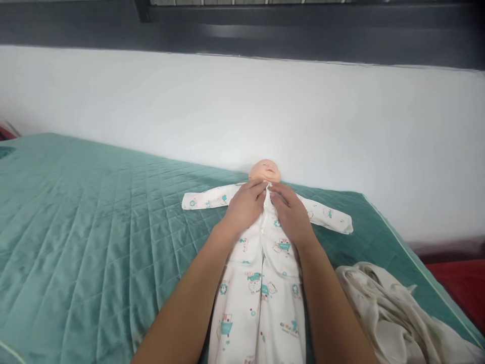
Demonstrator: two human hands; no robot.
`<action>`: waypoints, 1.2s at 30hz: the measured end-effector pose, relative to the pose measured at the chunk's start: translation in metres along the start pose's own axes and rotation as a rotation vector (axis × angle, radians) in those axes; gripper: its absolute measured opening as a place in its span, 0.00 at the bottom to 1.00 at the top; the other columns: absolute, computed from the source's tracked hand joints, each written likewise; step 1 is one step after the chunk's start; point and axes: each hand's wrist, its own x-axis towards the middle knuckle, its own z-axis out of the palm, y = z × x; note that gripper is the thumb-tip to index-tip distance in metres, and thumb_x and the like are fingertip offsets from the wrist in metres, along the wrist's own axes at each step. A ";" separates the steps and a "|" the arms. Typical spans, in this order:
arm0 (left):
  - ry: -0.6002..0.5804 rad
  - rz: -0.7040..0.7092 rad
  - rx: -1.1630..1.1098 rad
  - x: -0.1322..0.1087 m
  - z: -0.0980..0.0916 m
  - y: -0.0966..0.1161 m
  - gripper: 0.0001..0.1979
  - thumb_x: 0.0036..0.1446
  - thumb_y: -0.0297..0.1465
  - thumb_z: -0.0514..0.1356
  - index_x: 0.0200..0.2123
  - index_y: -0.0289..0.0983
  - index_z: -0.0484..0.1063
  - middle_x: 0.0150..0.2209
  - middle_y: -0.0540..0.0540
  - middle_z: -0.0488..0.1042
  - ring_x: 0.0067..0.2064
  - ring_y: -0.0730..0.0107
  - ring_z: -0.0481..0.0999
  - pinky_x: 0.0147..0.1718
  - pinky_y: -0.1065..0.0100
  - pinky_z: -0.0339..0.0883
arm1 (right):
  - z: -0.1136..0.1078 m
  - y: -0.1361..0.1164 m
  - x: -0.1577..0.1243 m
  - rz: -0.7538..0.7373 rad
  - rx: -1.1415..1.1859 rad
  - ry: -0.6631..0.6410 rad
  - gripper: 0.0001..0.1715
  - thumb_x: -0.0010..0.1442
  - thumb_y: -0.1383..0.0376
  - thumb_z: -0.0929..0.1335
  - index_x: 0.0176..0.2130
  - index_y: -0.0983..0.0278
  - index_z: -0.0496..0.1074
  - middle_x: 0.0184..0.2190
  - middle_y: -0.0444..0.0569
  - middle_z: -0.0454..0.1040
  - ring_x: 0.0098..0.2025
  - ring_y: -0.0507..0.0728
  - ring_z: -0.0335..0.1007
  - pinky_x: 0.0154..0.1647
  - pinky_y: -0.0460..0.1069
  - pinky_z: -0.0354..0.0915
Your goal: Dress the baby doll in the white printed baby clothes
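A baby doll (pixel 265 171) lies on its back, its head at the wall, dressed in white baby clothes printed with small teal and pink figures. The long-sleeved shirt (pixel 278 247) has both sleeves spread out sideways and a row of buttons down the front. White trousers (pixel 242 323) cover the legs below it. At the collar, just under the doll's chin, my left hand (pixel 248 202) closes on the left edge of the shirt. Opposite it, with bent fingers, my right hand (pixel 290 210) holds the right edge. My fingertips nearly meet and partly hide the collar.
A green quilted cover (pixel 113 242) lies under the doll. Right of my right forearm is a crumpled pale cloth (pixel 394 313). Behind the doll rises a white wall (pixel 242 111) with a dark rail (pixel 265 33) above. Something red (pixel 460 283) shows past the cover's right edge.
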 end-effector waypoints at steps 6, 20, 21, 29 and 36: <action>-0.012 0.038 0.020 0.000 0.001 -0.003 0.22 0.66 0.30 0.46 0.58 0.37 0.70 0.62 0.44 0.67 0.63 0.63 0.65 0.64 0.61 0.57 | -0.001 0.007 0.002 -0.030 -0.039 -0.031 0.17 0.62 0.58 0.63 0.46 0.60 0.75 0.57 0.50 0.70 0.61 0.60 0.62 0.66 0.60 0.53; -0.011 -0.078 -0.291 0.000 -0.007 0.001 0.11 0.61 0.34 0.54 0.43 0.39 0.73 0.51 0.45 0.75 0.53 0.61 0.73 0.56 0.58 0.65 | -0.001 0.007 0.002 -0.024 -0.050 -0.027 0.22 0.63 0.57 0.63 0.53 0.59 0.72 0.58 0.51 0.69 0.62 0.61 0.61 0.66 0.60 0.52; -0.043 -0.081 -0.326 -0.001 -0.011 0.002 0.11 0.61 0.36 0.54 0.39 0.39 0.73 0.51 0.46 0.75 0.53 0.61 0.73 0.56 0.58 0.64 | -0.001 0.007 0.002 -0.016 -0.040 -0.015 0.22 0.63 0.56 0.63 0.53 0.59 0.72 0.59 0.51 0.69 0.62 0.61 0.61 0.66 0.60 0.53; -0.312 -0.081 -0.485 -0.009 -0.034 0.001 0.10 0.61 0.37 0.56 0.37 0.42 0.77 0.68 0.52 0.56 0.69 0.57 0.54 0.63 0.58 0.57 | 0.000 0.003 0.000 -0.016 0.001 0.061 0.23 0.64 0.53 0.63 0.54 0.58 0.71 0.58 0.51 0.68 0.62 0.59 0.62 0.65 0.59 0.55; -0.380 -0.092 -0.580 -0.012 -0.037 -0.006 0.09 0.60 0.38 0.59 0.40 0.44 0.76 0.70 0.53 0.51 0.71 0.60 0.49 0.64 0.57 0.55 | 0.000 0.000 -0.001 0.010 0.009 0.071 0.24 0.63 0.52 0.64 0.55 0.58 0.70 0.60 0.51 0.67 0.63 0.60 0.60 0.66 0.59 0.54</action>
